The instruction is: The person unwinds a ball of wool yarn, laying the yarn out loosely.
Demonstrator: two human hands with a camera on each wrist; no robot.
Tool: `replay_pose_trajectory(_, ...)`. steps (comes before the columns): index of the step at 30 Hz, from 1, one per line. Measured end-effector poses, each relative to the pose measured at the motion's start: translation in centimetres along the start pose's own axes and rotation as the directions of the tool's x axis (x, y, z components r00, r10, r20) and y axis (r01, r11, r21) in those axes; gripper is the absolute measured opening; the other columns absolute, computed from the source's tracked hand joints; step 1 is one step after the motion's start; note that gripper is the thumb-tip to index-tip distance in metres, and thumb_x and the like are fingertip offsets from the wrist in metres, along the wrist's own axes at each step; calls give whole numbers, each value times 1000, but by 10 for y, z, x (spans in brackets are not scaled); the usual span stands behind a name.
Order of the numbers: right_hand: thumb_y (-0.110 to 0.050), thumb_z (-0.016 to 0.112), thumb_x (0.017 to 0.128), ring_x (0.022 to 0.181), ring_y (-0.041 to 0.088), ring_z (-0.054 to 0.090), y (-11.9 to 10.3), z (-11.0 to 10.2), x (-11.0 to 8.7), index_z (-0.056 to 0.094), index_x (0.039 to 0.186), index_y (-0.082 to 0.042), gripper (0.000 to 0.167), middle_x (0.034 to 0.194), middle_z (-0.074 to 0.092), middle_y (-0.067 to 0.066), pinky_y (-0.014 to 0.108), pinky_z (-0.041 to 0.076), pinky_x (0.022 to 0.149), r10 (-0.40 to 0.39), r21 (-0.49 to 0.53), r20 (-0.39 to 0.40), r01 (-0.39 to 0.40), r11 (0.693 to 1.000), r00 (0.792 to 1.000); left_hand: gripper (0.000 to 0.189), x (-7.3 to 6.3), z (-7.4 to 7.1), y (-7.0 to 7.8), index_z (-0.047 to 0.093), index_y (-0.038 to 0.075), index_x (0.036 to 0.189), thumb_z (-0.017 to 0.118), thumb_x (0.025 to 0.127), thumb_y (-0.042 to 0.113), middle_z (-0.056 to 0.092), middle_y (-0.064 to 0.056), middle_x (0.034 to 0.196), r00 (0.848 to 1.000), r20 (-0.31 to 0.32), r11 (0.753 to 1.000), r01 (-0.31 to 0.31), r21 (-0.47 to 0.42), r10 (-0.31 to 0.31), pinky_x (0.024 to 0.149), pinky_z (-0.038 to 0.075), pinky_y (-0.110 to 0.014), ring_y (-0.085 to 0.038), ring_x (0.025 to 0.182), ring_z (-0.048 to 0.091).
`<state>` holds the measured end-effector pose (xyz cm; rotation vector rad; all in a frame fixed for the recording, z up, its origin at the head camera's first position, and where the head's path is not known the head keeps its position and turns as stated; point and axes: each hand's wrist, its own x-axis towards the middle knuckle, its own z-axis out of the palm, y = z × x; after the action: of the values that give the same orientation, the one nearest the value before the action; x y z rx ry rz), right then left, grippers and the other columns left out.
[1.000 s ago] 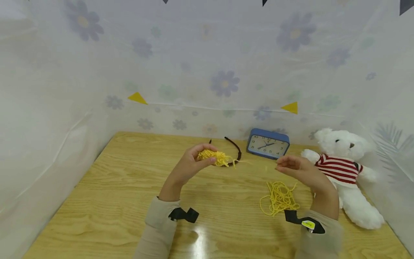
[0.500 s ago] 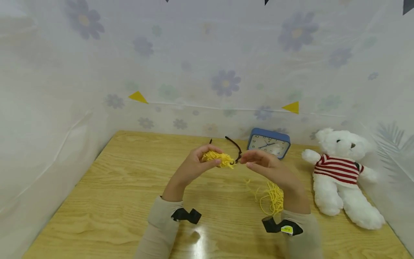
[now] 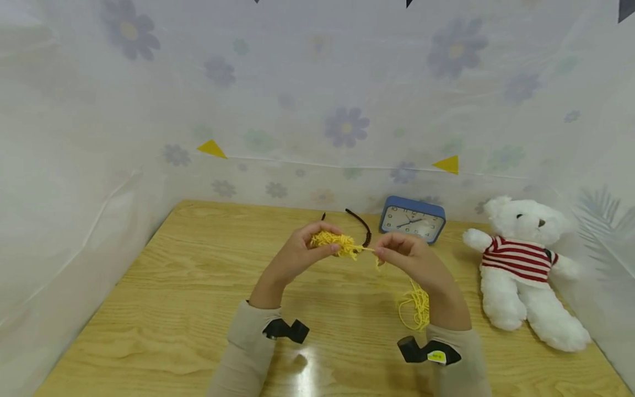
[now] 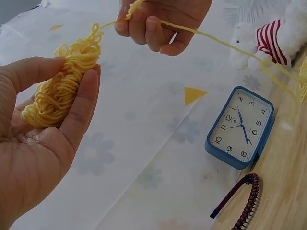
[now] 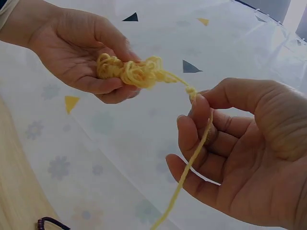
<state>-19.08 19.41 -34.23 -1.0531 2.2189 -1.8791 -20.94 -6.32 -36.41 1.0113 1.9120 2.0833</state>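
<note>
My left hand (image 3: pixel 292 256) grips a looped bundle of yellow yarn (image 4: pixel 67 86) between thumb and fingers, raised over the table. From the bundle's right end a strand runs to my right hand (image 5: pixel 244 148), whose thumb and forefinger pinch it near a small knotted bit (image 5: pixel 191 91). Past those fingers the yarn strand (image 5: pixel 184 172) trails down, and in the left wrist view it leads off toward the table. A loose heap of yellow yarn (image 3: pixel 415 309) lies on the wood below my right hand, partly hidden by the wrist.
Behind the hands, a dark beaded headband (image 3: pixel 366 227) lies near the table's back edge. A blue alarm clock (image 3: pixel 413 219) stands to its right. At the far right sits a white teddy bear (image 3: pixel 523 264) in a striped sweater. The wooden table (image 3: pixel 173 309) meets a flowered curtain.
My right hand has come left from beside the clock to the bundle and now pinches the strand, which is drawn straight. My left hand has shifted slightly right, still gripping the yarn bundle.
</note>
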Motion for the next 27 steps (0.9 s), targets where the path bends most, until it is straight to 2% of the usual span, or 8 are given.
replay_pose_trajectory(3,5,47,96,74,12,57,-2,-11,-7,63,94,-1,17,83,61,0,25,50,70,-48,72,-100,55,996,994,30,-1,-1,1,55,-3,122,59,94,8,51,-12,123,1000,-8,1000,7,12,-7,79,53,-32,-17,90,61)
replay_pose_trajectory(6,8,43,97,77,13,58,-6,-24,-15,63,93,0,22,84,61,2,24,49,72,-100,154,-229,138,978,968,30,-1,-2,2,55,-2,122,59,94,8,50,-13,125,1000,-12,1000,11,15,-11,79,53,-31,-18,92,60)
replay_pose_trajectory(9,10,40,97,80,17,60,-11,-38,-25,63,93,2,25,82,61,5,24,49,75,-129,258,-364,232,938,922,30,-1,-3,2,55,-3,122,59,94,7,51,-14,125,1000,-15,1000,16,15,-16,78,53,-29,-17,92,60)
replay_pose_trajectory(11,10,41,96,79,19,62,-15,-47,-31,63,90,5,23,80,61,8,24,51,75,-120,324,-468,297,898,875,31,-2,-4,2,54,-4,122,58,94,7,51,-17,124,1000,-19,1000,18,11,-17,78,53,-29,-17,91,60)
replay_pose_trajectory(16,13,45,94,66,23,61,-19,-66,-44,60,83,13,19,69,59,15,28,54,67,-59,404,-699,462,789,713,31,-3,-7,3,54,-5,123,59,94,7,52,-17,121,999,-35,1000,17,10,-16,78,53,-28,-17,91,60)
replay_pose_trajectory(20,17,44,91,54,28,58,-21,-79,-52,57,78,19,19,60,57,20,34,54,59,1,419,-815,588,692,580,30,-4,-11,3,55,-1,122,59,94,8,54,-14,120,999,-52,1000,14,14,-13,79,53,-30,-18,91,61)
replay_pose_trajectory(22,18,46,90,51,29,56,-21,-86,-56,55,77,20,16,58,55,22,35,53,54,51,407,-864,637,654,500,30,-4,-13,3,55,0,122,60,94,9,54,-14,119,998,-62,1000,13,15,-12,80,53,-30,-18,92,61)
replay_pose_trajectory(27,18,51,88,44,28,53,-23,-99,-68,54,73,20,15,55,54,23,35,51,45,170,338,-938,691,639,302,34,-5,-16,5,53,-6,123,61,93,10,54,-15,119,997,-76,1000,15,6,-15,81,53,-30,-19,93,61)
